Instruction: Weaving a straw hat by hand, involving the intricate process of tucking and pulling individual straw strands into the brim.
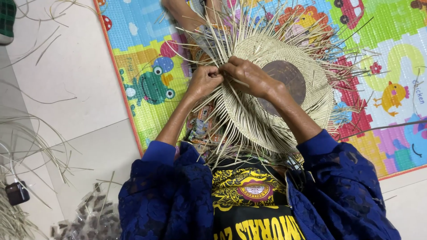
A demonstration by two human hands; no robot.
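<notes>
A round woven straw piece (pixel 284 95), shaped like a hat brim with many loose strands radiating from its edge, is held at the centre of the frame, above the person's lap. A dark brown disc (pixel 284 80) is seen in its middle, right of centre. The left hand (pixel 203 82) is closed, its fingers pinched on loose straw strands (pixel 222 129) at the left edge of the woven piece. The right hand (pixel 249 75) is likewise closed in a grip on the strands, laid across the woven surface, with its fingertips meeting those of the left hand just left of centre. Both forearms emerge from dark blue lace sleeves (pixel 169 195) in the lower part of the frame, worn over a black shirt with a yellow print (pixel 249 200). A colourful play mat (pixel 147 84) with cartoon animals, among them a green frog at centre left and a yellow chick at right, is spread under the work across the upper and right parts of the frame. Pale floor tiles (pixel 66 66) are visible at the left, with stray straw lengths (pixel 31 138) scattered over them. A small dark object (pixel 17 193) lies at the lower left edge, and a clear bag of dark pieces (pixel 86 220) is noted at the bottom left. A green item is partly seen in the upper left corner; its kind cannot be told.
</notes>
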